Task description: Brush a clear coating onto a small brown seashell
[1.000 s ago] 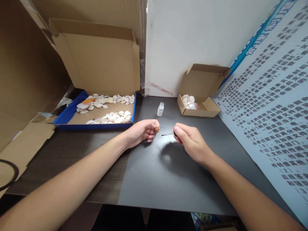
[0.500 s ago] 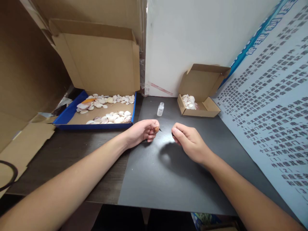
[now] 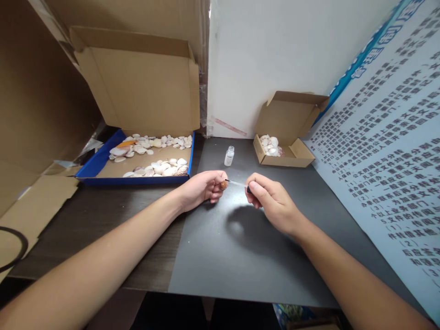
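Between the fingertips of my left hand (image 3: 205,189) is a small brown speckled shell (image 3: 223,185), held above the grey mat. My right hand (image 3: 268,198) pinches the black cap end of a thin applicator brush (image 3: 237,184) with a clear stem. The dark brush tip points left and meets the upper edge of the shell, though actual contact is too small to be sure of. Behind both hands an uncapped clear glass bottle (image 3: 228,157) with a white label stands upright on the mat.
At the left, a blue-sided cardboard box (image 3: 154,180) with its lid raised holds many pale shells (image 3: 168,168). A smaller open cardboard box (image 3: 288,161) at the back right contains white shells (image 3: 270,145). A printed poster (image 3: 388,151) borders the right side, a white panel (image 3: 268,50) the back.
The brush has tilted in my right hand, so its clear stem now shows and its tip lies at the shell's upper edge. My left hand and the shell have hardly moved.
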`<state>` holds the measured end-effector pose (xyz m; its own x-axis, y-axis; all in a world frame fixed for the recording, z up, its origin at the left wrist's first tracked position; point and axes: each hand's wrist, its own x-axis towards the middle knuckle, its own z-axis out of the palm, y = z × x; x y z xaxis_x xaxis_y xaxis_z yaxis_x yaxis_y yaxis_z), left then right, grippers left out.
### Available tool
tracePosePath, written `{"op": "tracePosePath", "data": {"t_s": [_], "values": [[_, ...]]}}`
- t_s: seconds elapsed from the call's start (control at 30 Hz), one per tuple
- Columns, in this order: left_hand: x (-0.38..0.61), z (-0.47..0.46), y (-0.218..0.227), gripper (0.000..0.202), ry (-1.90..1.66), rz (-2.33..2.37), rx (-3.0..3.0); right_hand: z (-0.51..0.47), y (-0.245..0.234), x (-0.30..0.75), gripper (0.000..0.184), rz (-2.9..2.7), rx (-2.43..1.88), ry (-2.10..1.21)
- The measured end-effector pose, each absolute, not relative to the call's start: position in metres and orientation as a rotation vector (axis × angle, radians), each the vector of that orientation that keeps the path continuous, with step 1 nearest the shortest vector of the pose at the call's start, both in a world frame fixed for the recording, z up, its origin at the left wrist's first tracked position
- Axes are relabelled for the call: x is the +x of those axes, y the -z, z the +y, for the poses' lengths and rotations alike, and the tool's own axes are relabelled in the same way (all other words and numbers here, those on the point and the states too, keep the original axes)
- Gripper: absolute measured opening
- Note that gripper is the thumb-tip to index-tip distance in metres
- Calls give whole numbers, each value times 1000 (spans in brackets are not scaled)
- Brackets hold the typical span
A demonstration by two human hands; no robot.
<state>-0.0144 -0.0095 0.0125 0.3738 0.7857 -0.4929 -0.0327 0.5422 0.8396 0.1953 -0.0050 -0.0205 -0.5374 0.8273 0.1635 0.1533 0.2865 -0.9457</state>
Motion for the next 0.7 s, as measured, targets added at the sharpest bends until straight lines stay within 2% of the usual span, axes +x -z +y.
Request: {"op": "tracePosePath", "data": {"t_s": [0.13,0.27,0.4,0.57,0.7], "values": [[-14,-9,-12,10,-608,1072,870,-5,21,196,41,-1932,-964,-1191],[-14,-9,-11,9,-614,1074,859,-5,21,197,35,-1871,-870,-1318],[-14,-9,-12,11,-609,1074,865,-5,21,197,39,-1933,-942,-1209],[-14,-9,-11,10,-617,1070,853,-6,20,196,35,-1873,-866,-1317],[-14,-9,-11,12,-609,1070,866,-5,21,195,39,-1915,-955,-1201]]}}
